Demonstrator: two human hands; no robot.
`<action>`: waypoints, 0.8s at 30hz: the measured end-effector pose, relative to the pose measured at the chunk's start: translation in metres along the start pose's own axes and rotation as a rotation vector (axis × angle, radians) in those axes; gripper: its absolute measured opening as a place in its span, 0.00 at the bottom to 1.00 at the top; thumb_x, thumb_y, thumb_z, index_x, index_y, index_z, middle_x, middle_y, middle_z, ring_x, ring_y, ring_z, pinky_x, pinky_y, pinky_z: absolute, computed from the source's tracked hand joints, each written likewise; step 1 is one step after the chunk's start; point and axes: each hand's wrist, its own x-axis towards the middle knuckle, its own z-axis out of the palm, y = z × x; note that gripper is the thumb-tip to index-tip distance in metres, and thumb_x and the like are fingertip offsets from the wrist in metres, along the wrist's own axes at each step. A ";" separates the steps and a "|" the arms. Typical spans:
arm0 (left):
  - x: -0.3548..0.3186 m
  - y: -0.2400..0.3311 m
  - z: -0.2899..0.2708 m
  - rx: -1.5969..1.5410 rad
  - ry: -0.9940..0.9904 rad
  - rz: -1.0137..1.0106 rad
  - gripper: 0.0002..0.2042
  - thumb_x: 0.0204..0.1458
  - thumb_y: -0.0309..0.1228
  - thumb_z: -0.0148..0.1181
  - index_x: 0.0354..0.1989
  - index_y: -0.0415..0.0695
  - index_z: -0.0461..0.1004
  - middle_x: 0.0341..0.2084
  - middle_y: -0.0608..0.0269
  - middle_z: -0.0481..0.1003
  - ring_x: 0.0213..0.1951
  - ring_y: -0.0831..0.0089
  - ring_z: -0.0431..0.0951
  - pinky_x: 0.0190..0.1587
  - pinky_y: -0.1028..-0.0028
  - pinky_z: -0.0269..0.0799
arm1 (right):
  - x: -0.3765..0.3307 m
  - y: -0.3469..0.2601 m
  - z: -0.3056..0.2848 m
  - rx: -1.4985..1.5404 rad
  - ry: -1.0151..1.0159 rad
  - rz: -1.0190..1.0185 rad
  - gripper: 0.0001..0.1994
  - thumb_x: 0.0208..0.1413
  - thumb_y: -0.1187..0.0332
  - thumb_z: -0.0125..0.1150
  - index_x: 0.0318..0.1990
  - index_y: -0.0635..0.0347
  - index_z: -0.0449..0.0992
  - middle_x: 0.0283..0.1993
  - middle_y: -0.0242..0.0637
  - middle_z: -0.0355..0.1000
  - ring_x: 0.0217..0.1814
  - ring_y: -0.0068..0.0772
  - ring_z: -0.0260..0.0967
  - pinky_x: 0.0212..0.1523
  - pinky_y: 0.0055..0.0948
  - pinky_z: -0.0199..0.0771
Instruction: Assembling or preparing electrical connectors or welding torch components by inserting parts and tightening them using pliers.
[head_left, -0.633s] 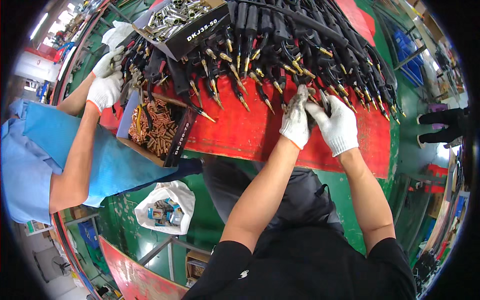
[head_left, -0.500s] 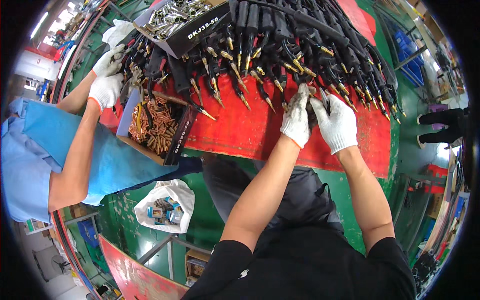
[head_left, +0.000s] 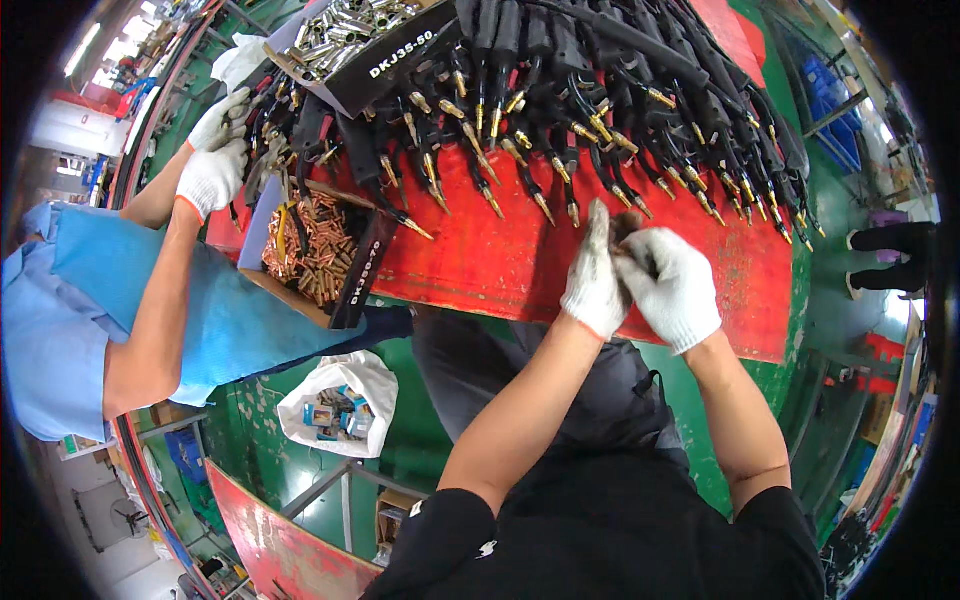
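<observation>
My left hand (head_left: 596, 278), in a white glove with dirt-darkened fingers, is held close against my right hand (head_left: 675, 287) over the front of the red table (head_left: 470, 262). Both hands are closed, fingertips meeting; whatever they hold is hidden between the dark finger ends. Just beyond them, many black welding torches (head_left: 568, 60) lie in a heap, their bent necks and brass-coloured tips (head_left: 610, 192) pointing toward me. The fingers look apart from the nearest tips.
An open box of copper-coloured tips (head_left: 318, 262) stands at the table's left, with a box of silvery nozzles (head_left: 350, 35) behind. A co-worker's gloved hands (head_left: 213, 178) work among torches at far left. A white sack (head_left: 375, 385) with small packets sits on the green floor.
Both my hands have drawn back toward me, away from the torch necks, and closed together. A silvery piece seen earlier at my right fingers no longer shows.
</observation>
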 end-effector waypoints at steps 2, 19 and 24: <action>-0.024 0.002 -0.002 0.032 0.134 -0.007 0.23 0.65 0.55 0.52 0.45 0.46 0.75 0.40 0.60 0.78 0.42 0.69 0.78 0.45 0.68 0.76 | -0.007 -0.002 -0.001 -0.068 -0.103 -0.077 0.11 0.51 0.67 0.69 0.43 0.55 0.80 0.38 0.41 0.78 0.40 0.47 0.78 0.42 0.39 0.79; -0.054 0.119 -0.015 0.814 0.408 0.354 0.15 0.65 0.43 0.58 0.46 0.43 0.77 0.20 0.77 0.67 0.19 0.86 0.64 0.19 0.82 0.57 | -0.006 0.035 0.027 0.125 0.066 -0.143 0.20 0.52 0.72 0.64 0.55 0.57 0.75 0.41 0.44 0.72 0.44 0.50 0.73 0.46 0.40 0.74; -0.028 0.129 0.004 0.680 0.455 0.407 0.17 0.66 0.46 0.56 0.43 0.42 0.76 0.18 0.76 0.65 0.17 0.85 0.62 0.18 0.81 0.55 | -0.012 0.042 0.027 0.410 0.144 -0.021 0.21 0.55 0.73 0.64 0.58 0.55 0.74 0.43 0.45 0.73 0.45 0.50 0.75 0.47 0.39 0.75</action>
